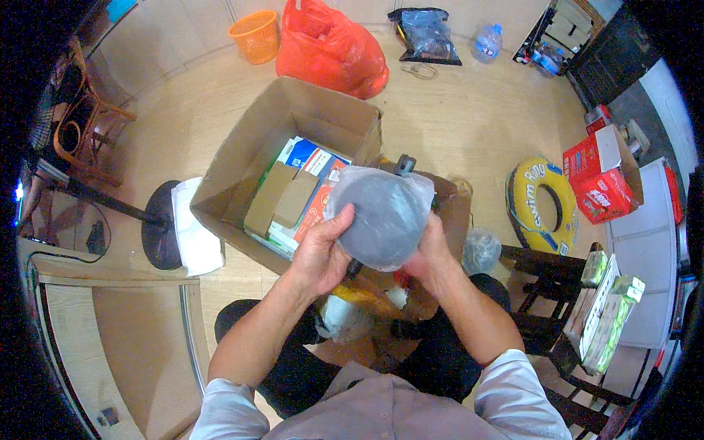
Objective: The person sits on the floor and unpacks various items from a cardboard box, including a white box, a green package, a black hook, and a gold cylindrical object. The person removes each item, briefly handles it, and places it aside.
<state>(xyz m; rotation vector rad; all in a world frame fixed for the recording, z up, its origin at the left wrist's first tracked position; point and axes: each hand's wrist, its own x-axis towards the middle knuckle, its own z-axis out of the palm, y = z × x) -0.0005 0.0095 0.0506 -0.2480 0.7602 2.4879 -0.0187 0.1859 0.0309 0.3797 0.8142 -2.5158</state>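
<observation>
A round dark object in a translucent plastic wrap (382, 217) is held up between both hands. My left hand (324, 256) grips its left side, thumb on top; my right hand (432, 253) supports its lower right side, its fingers partly hidden beneath. What the object is, I cannot tell. Below and to the left stands an open cardboard box (231, 143) with books or flat packets (316, 159) and a folded piece of cardboard (269, 206) inside. A second cardboard box (454, 203) with mixed items lies under the hands, partly covered by them.
A red plastic bag (330, 49), an orange basket (256, 36) and a bottle (487, 44) stand along the far wall. On the right are a yellow swim ring (522, 192), red cartons (599, 176) and a dark wooden stool (555, 330). A round black stand base (159, 231) is left.
</observation>
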